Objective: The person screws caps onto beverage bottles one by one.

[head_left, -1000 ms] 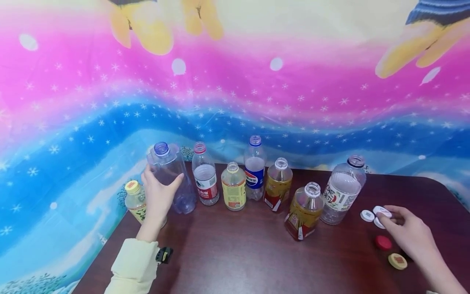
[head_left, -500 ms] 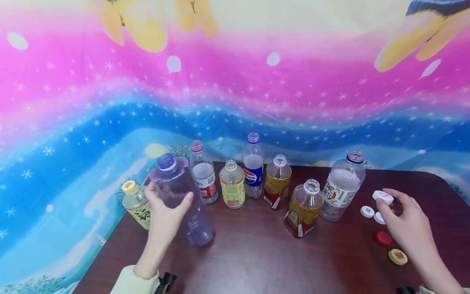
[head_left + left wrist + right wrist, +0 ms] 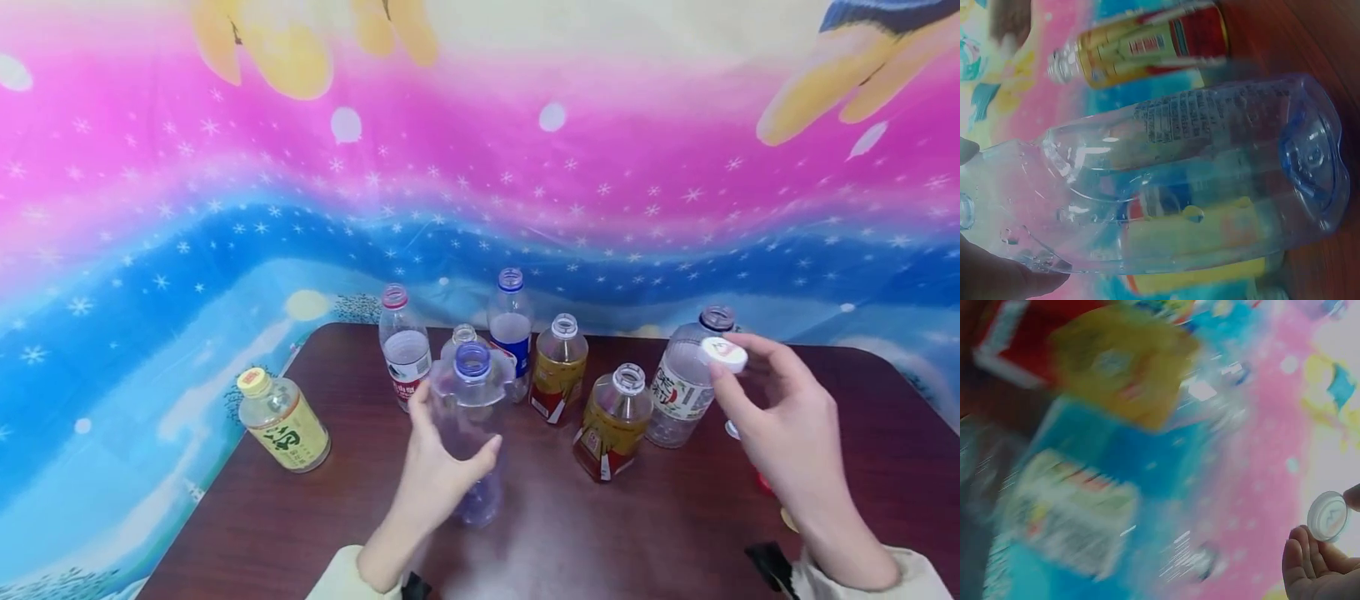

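Note:
My left hand (image 3: 435,471) grips a clear, purple-tinted plastic bottle (image 3: 468,417), upright with an uncapped mouth, near the middle of the table. In the left wrist view the bottle (image 3: 1166,175) fills most of the picture, and it looks see-through with printed text on its side. Between the thumb and fingers of my right hand (image 3: 795,446) is a white bottle cap (image 3: 724,354), raised in front of an uncapped clear bottle with a white label (image 3: 681,387). That cap (image 3: 1327,517) also shows in the right wrist view, where the bottles are blurred.
At left stands a yellow-capped bottle (image 3: 285,425). Uncapped bottles stand behind and right: one red-labelled (image 3: 405,358), one blue-labelled (image 3: 512,329), two with gold labels (image 3: 558,371) (image 3: 613,425). A red cap (image 3: 763,483) and a yellow cap (image 3: 789,521) are partly hidden by my right hand.
My left hand has brought the purple-tinted bottle rightward from the row's left end to the middle. My right hand has lifted the white cap off the table and moved it left.

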`<state>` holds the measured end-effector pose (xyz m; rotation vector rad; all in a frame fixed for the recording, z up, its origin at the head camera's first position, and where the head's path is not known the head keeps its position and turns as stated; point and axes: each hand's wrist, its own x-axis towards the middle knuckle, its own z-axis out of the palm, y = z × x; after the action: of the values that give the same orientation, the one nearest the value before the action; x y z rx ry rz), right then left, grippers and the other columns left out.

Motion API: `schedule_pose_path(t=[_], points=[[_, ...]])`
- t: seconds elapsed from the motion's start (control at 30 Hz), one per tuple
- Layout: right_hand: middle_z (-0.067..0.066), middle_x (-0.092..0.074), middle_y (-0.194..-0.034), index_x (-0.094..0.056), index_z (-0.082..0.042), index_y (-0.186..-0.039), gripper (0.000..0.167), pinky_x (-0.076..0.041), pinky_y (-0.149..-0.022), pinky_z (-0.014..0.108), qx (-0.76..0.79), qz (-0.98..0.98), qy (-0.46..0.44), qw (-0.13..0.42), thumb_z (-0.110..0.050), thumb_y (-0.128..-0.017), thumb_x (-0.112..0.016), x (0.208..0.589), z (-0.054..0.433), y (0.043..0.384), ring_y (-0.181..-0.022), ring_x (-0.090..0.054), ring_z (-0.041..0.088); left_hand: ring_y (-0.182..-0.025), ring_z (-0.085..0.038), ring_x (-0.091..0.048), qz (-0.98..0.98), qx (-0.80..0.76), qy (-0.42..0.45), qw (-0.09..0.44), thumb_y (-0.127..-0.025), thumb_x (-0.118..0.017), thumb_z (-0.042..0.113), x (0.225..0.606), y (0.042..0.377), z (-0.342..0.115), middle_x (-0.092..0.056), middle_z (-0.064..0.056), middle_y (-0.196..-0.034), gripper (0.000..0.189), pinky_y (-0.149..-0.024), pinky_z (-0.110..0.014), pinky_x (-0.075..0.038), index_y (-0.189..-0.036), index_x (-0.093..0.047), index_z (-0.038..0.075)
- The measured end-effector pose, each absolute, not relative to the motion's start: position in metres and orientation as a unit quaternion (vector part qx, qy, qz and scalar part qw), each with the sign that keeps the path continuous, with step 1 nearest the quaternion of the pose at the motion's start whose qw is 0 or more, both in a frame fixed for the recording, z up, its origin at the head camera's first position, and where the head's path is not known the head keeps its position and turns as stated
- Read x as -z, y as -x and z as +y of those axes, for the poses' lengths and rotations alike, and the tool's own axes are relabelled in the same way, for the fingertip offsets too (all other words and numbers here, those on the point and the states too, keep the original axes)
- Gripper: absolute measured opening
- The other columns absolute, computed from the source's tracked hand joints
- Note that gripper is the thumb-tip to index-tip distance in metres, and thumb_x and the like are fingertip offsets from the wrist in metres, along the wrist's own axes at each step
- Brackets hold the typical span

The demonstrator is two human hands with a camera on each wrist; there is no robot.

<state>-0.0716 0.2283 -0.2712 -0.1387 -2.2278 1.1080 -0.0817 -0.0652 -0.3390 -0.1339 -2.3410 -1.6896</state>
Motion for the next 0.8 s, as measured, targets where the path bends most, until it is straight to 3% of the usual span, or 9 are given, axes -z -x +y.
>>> schedule_pose_path(t=[0.17,0.43,0.8], points=[[-0.03,-0.057,-0.1,-0.064,-0.005,-0.118,0.035,-0.041,-0.076,0.0,-0.435,-0.837,-0.034,0.331,-0.004,-0.084,-0.068,0.252,0.195,0.073,-0.087,-0.057,-0.015,-0.132,-0.031,-0.044,-0.793,0.598,0.069,0.095,-0.069,-0.081,0.023,0.339,0.083,-0.041,-0.046,-0.018,-0.141,0.095,-0.11,-0.054,-0.032,-0.143,-0.023,0.009],[0.011,-0.069,-0.108,-0.065,-0.008,-0.119,0.034,-0.04,-0.081,0.001,-0.441,-0.842,-0.108,0.292,-0.007,-0.085,-0.068,0.243,0.158,0.074,-0.09,-0.055,-0.016,-0.133,-0.027,-0.043,-0.785,0.603,0.121,0.079,-0.072,-0.08,0.025,0.343,0.083,-0.017,-0.042,-0.012,-0.142,0.094,-0.111,-0.054,-0.032,-0.145,-0.023,0.011],[0.008,-0.07,-0.106,-0.063,-0.008,-0.119,0.034,-0.048,-0.076,0.01,-0.434,-0.862,-0.141,0.22,-0.009,-0.085,-0.069,0.242,0.139,0.08,-0.086,-0.06,-0.005,-0.132,-0.021,-0.045,-0.767,0.614,0.158,0.096,-0.073,-0.08,0.017,0.348,0.085,-0.004,-0.041,-0.01,-0.141,0.095,-0.112,-0.048,-0.033,-0.144,-0.019,0.011]])
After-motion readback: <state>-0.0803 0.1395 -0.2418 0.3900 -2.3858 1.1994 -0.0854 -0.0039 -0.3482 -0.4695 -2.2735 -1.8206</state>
